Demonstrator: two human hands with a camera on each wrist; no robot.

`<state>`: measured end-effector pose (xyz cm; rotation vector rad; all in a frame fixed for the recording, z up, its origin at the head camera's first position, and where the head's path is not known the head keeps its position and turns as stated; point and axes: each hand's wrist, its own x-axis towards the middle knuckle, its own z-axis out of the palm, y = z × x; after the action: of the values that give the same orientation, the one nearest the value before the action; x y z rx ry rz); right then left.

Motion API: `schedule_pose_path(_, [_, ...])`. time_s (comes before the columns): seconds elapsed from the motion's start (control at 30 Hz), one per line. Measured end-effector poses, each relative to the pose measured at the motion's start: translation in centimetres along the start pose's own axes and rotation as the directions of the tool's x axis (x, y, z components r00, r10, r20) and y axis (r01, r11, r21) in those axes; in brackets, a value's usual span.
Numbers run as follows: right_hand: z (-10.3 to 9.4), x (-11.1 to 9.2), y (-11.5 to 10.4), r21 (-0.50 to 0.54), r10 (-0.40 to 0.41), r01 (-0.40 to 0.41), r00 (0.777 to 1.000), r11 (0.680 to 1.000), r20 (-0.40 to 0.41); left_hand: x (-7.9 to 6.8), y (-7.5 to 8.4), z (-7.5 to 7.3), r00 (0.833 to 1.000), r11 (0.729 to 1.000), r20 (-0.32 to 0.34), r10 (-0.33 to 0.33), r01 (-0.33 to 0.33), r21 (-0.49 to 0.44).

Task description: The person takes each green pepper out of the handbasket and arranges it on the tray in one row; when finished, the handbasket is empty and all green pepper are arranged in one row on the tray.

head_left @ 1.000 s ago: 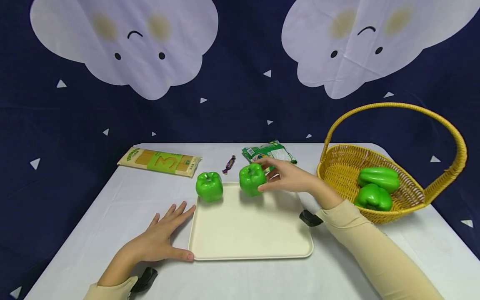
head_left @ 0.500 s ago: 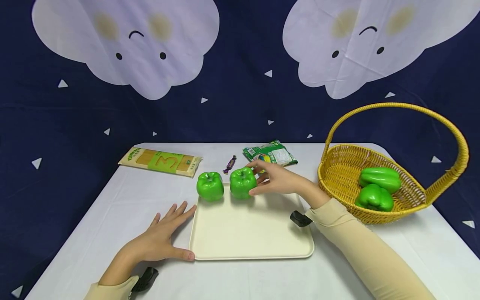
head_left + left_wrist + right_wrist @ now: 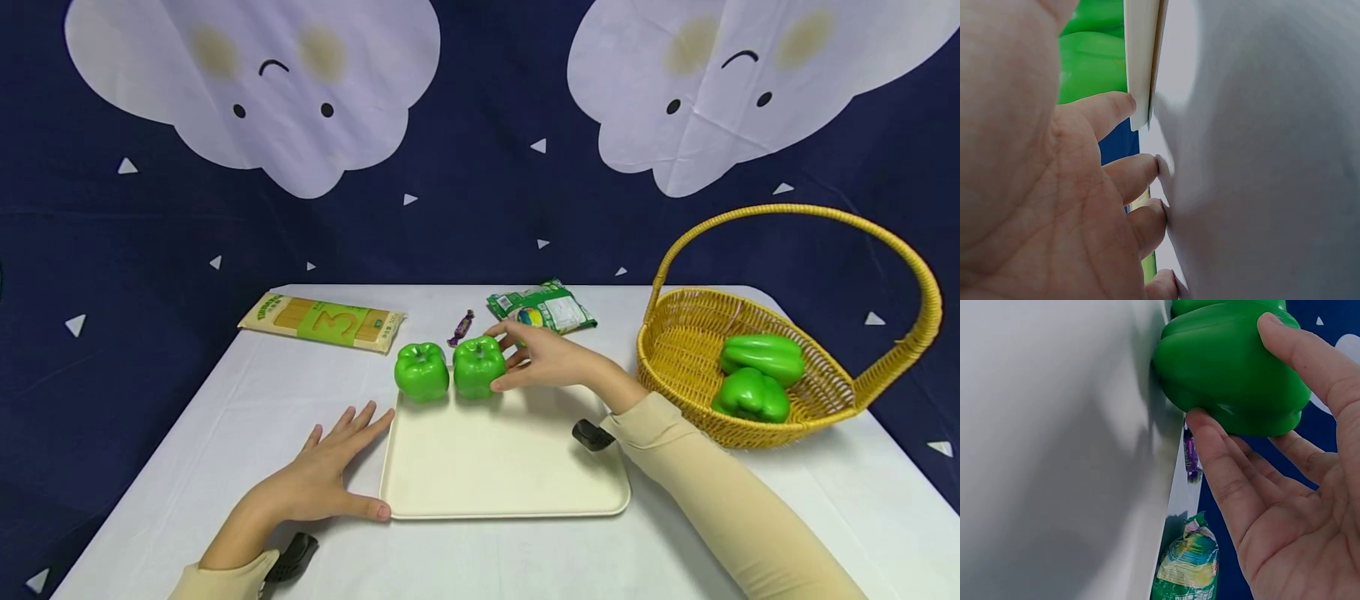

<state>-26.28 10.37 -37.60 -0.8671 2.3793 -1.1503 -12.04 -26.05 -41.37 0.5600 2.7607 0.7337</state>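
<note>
My right hand (image 3: 543, 358) holds a green bell pepper (image 3: 479, 367) by its right side, over the back of a cream tray (image 3: 502, 467). In the right wrist view, the thumb and fingers lie around that pepper, low against the tray. Just to its left sits a second bell pepper (image 3: 422, 372) at the tray's back left corner. My left hand (image 3: 322, 475) rests with spread, straight fingers on the white table, its thumb and index fingertip at the tray's left edge. The left wrist view shows the index fingertip (image 3: 1124, 105) against the tray's rim.
A yellow wicker basket (image 3: 678, 354) with a tall handle stands at the right, holding two green peppers (image 3: 752, 395). Along the back lie a noodle packet (image 3: 322, 322), a purple wrapped candy (image 3: 461, 328) and a green snack bag (image 3: 558, 308). A dark cloth hangs behind.
My right hand has moved left and slightly down with the bell pepper, bringing it close beside the other one. My left hand has stayed in place at the tray.
</note>
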Motion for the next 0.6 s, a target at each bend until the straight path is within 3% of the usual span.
schedule_pose_path(0.6, [0.14,0.52,-0.01,-0.041,-0.023,0.024,1.0,0.999,0.021,0.15,0.02,0.12,1.0,1.0,0.002,-0.016,0.016,0.002])
